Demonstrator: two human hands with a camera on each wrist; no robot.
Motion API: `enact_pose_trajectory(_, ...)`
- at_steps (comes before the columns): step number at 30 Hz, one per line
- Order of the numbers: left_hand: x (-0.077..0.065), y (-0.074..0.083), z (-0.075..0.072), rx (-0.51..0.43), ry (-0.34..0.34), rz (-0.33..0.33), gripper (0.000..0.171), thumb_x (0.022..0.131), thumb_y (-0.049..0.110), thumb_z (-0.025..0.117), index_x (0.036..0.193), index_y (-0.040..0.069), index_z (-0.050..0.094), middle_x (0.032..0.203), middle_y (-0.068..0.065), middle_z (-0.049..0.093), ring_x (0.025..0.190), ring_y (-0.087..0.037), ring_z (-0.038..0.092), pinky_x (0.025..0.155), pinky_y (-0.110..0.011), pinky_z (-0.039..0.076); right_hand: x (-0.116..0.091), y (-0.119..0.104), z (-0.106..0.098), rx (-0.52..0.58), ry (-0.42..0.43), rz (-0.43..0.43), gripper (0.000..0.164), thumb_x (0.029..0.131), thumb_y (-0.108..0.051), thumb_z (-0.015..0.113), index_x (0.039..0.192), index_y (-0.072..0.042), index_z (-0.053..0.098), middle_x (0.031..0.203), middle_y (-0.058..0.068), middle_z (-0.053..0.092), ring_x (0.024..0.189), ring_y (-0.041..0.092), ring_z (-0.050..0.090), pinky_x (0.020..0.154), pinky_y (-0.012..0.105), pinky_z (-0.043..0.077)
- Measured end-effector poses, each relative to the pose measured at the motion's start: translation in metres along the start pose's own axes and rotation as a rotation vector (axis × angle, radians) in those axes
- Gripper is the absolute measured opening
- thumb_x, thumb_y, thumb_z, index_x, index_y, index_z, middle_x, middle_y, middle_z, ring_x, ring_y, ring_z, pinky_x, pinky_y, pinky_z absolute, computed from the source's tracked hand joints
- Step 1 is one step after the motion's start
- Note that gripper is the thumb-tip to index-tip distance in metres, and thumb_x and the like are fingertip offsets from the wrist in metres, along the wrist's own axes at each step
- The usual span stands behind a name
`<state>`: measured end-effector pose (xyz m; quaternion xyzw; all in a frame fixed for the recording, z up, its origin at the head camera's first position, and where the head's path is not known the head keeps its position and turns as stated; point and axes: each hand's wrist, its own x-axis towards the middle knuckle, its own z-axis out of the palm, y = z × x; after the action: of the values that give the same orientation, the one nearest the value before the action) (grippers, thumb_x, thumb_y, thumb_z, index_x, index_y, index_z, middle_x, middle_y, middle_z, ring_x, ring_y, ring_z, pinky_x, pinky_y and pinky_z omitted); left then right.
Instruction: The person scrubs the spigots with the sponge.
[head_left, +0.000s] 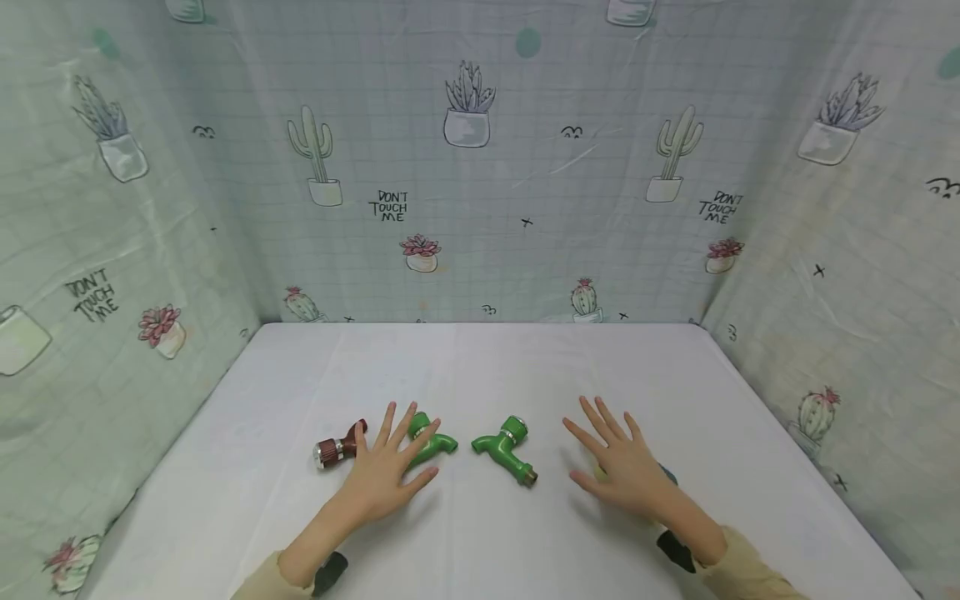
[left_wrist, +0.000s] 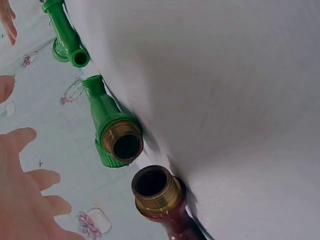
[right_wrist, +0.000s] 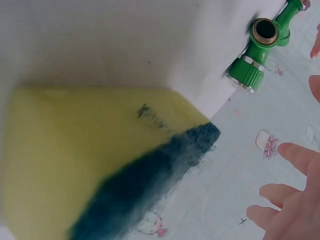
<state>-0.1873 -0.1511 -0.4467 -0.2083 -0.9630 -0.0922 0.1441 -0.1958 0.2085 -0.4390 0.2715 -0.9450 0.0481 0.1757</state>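
My left hand (head_left: 381,482) is held with its fingers spread over the white table, partly covering a brown tap (head_left: 330,452) and a green tap (head_left: 442,442). In the left wrist view the threaded brass ends of the brown tap (left_wrist: 157,192) and the green tap (left_wrist: 107,112) point at the camera. Between the hands lies a second green tap (head_left: 501,448). My right hand (head_left: 628,473), fingers also spread, is above a yellow sponge with a dark blue-green scouring side (right_wrist: 100,135). The hand hides most of that sponge from the head view. Neither hand grips anything.
The white table (head_left: 480,367) is enclosed at the back and sides by a cloth (head_left: 480,183) printed with cacti and plant pots. A dark band (head_left: 330,573) shows at the left wrist and another dark band (head_left: 676,551) at the right.
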Motion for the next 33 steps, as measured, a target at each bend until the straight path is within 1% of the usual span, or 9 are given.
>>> enact_pose_trajectory(4,-0.003,-0.002,-0.003,-0.023,-0.015,-0.012,0.060,0.084,0.053,0.048,0.138,0.036,0.027,0.149,-0.005,0.019,0.137,-0.037,0.006,0.096,-0.074,0.006,-0.006,0.005,-0.002,-0.002,-0.006,0.007,0.069,0.077,-0.048,0.061,0.137,-0.026,0.035,0.149,0.007,0.018,0.135,0.031,0.020,0.099,0.062,0.019)
enact_pose_trajectory(10,-0.008,-0.006,-0.007,-0.053,-0.016,-0.014,0.060,0.084,0.049,0.053,0.137,0.034,0.032,0.149,-0.004,0.019,0.137,-0.036,0.009,0.097,-0.073,0.009,-0.014,0.011,-0.004,0.016,-0.007,0.001,0.067,0.077,-0.046,0.063,0.135,-0.024,0.038,0.147,0.010,0.024,0.133,0.033,0.025,0.098,0.063,0.021)
enact_pose_trajectory(15,-0.013,-0.011,-0.009,-0.057,-0.011,0.012,0.060,0.083,0.046,0.056,0.137,0.033,0.032,0.148,-0.005,0.021,0.136,-0.035,0.014,0.098,-0.071,0.012,-0.021,0.021,-0.004,-0.011,-0.007,-0.002,0.068,0.075,-0.045,0.065,0.135,-0.025,0.039,0.144,0.012,0.030,0.129,0.034,0.031,0.095,0.063,0.025)
enact_pose_trajectory(21,-0.017,-0.019,-0.010,-0.047,0.028,0.057,0.060,0.082,0.042,0.060,0.136,0.030,0.036,0.146,-0.007,0.027,0.134,-0.035,0.022,0.098,-0.070,0.015,-0.030,0.031,-0.002,-0.064,-0.006,0.021,0.067,0.073,-0.046,0.067,0.131,-0.021,0.045,0.139,0.014,0.038,0.125,0.034,0.037,0.092,0.062,0.032)
enact_pose_trajectory(25,-0.018,-0.025,-0.010,-0.037,0.042,0.086,0.060,0.081,0.041,0.061,0.135,0.029,0.038,0.145,-0.008,0.030,0.133,-0.036,0.025,0.097,-0.069,0.018,-0.035,0.035,-0.002,-0.077,-0.027,0.044,0.066,0.073,-0.047,0.066,0.130,-0.020,0.046,0.138,0.014,0.040,0.122,0.033,0.040,0.090,0.061,0.034)
enact_pose_trajectory(28,-0.018,-0.030,-0.010,-0.029,0.037,0.101,0.060,0.081,0.040,0.062,0.135,0.029,0.039,0.144,-0.007,0.031,0.132,-0.036,0.026,0.097,-0.069,0.018,-0.037,0.038,-0.001,-0.078,-0.052,0.065,0.066,0.074,-0.048,0.065,0.131,-0.020,0.045,0.136,0.014,0.041,0.120,0.033,0.042,0.089,0.060,0.035)
enact_pose_trajectory(33,-0.019,-0.035,-0.012,-0.038,0.028,0.104,0.058,0.081,0.038,0.062,0.133,0.026,0.042,0.143,-0.008,0.033,0.132,-0.036,0.027,0.096,-0.070,0.017,-0.039,0.039,-0.001,-0.085,-0.095,0.085,0.066,0.074,-0.050,0.064,0.131,-0.021,0.044,0.135,0.014,0.043,0.116,0.034,0.045,0.087,0.059,0.037)
